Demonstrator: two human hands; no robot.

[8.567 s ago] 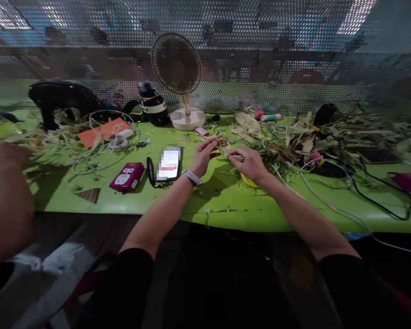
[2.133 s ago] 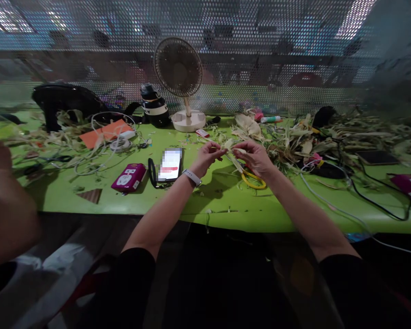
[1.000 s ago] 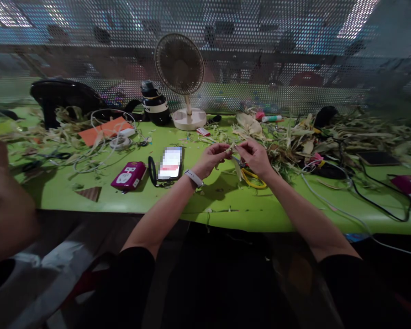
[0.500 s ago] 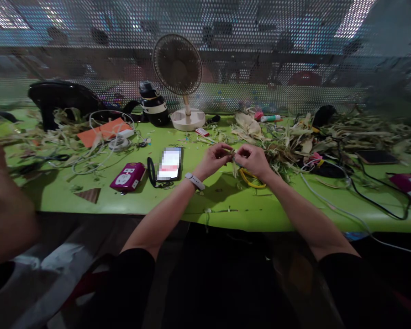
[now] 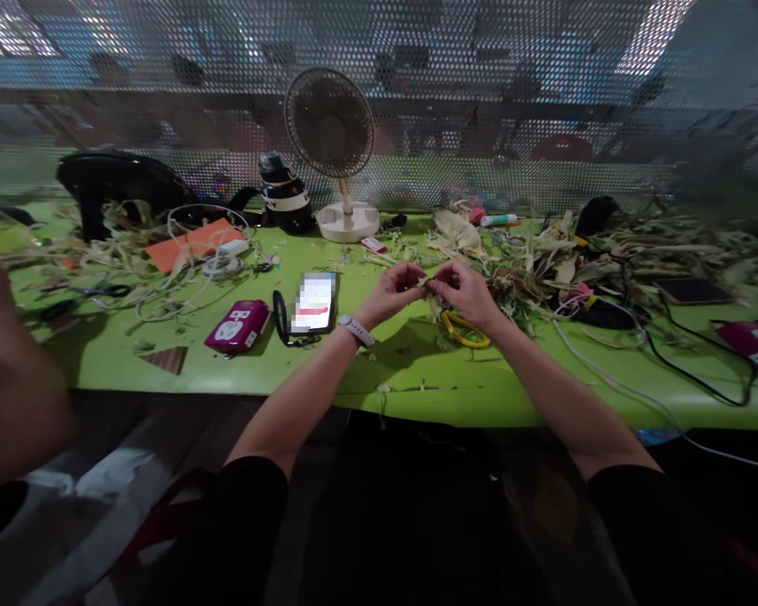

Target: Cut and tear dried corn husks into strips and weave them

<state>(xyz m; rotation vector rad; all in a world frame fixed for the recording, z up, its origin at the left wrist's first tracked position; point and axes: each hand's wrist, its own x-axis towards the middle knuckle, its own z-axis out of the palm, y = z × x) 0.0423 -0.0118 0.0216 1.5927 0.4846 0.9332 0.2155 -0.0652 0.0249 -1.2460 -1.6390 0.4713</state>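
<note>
My left hand (image 5: 392, 296) and my right hand (image 5: 462, 290) meet fingertip to fingertip above the green table. Both are closed in a pinch on a small, pale green strip of corn husk (image 5: 424, 284); the fingers hide most of it. Below my right hand lies a yellow loop (image 5: 464, 330), which looks like a scissors handle. A heap of dry corn husks (image 5: 543, 269) spreads beside that hand. To the left of my left hand lies a lit phone (image 5: 314, 303), its screen blurred out.
Behind stand a small fan (image 5: 332, 126) and a black bottle (image 5: 284, 194). A purple power socket (image 5: 237, 326), an orange paper (image 5: 195, 242) and white cables lie left. At the far left edge is another person's arm (image 5: 18, 370). Black and white cables run across the right side.
My fingers have shifted slightly around the husk strip, with the right hand's fingers a little higher and more raised. The view has moved very slightly; the table things stay put.
</note>
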